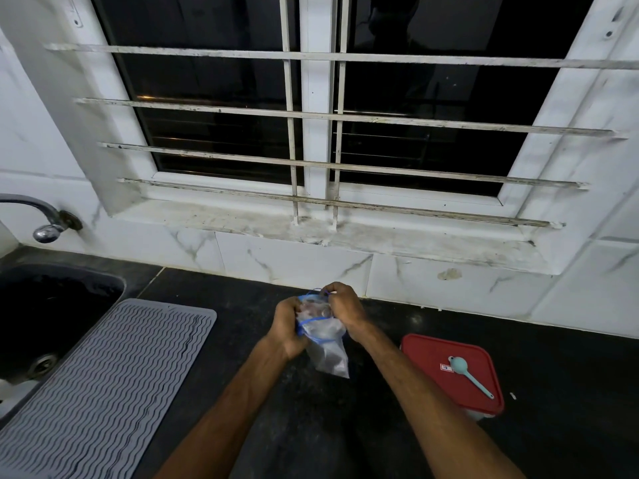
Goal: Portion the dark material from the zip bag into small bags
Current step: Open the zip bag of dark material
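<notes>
Above the counter (560,375), left hand (288,328) and right hand (345,305) grip (fingers curled) the zip bag (328,354).

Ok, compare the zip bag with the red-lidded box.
The zip bag is clear and limp; the red-lidded box is rigid with an opaque lid. The bag is gripped by the left hand and right hand; the box sits on the counter, a blue spoon on its lid.

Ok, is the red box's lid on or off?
On. The lid covers the box, and the spoon lies on top of it.
</notes>
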The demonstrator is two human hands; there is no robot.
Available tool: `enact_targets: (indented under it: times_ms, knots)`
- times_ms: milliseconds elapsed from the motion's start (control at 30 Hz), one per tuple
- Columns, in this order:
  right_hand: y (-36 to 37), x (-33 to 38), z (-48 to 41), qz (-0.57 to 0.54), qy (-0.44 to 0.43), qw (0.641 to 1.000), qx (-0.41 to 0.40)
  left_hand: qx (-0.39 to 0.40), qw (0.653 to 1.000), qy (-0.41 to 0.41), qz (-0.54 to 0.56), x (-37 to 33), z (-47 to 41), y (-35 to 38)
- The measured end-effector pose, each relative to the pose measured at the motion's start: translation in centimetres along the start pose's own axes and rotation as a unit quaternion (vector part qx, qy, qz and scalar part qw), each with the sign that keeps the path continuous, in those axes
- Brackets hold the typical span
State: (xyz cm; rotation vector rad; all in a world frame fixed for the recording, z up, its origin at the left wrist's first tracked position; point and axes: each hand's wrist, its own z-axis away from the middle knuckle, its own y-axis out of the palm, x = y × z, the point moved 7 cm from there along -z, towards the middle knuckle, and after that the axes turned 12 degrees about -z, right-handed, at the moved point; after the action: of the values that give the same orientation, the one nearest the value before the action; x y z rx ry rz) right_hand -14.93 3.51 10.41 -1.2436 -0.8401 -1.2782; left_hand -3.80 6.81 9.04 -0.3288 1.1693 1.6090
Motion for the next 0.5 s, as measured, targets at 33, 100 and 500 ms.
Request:
enact_targets:
  times_ms: [33,100,500]
  knots:
    - [-0.2,0.0,0.0,0.001,0.002,1.0,-0.003,0.013,1.0,0.008,0.003,-0.2,0.1,0.3]
    - [-0.4,-0.4,-0.1,0.043,-0.003,0.999,0.021,0.013,0.999,0.014,-0.026,-0.4,-0.6,0.0]
    - [0.2,2.1,1.2,0.235,-0.179,0.955,0.019,-0.147,0.97,0.096,-0.169,-0.5,-1.2,-2.2]
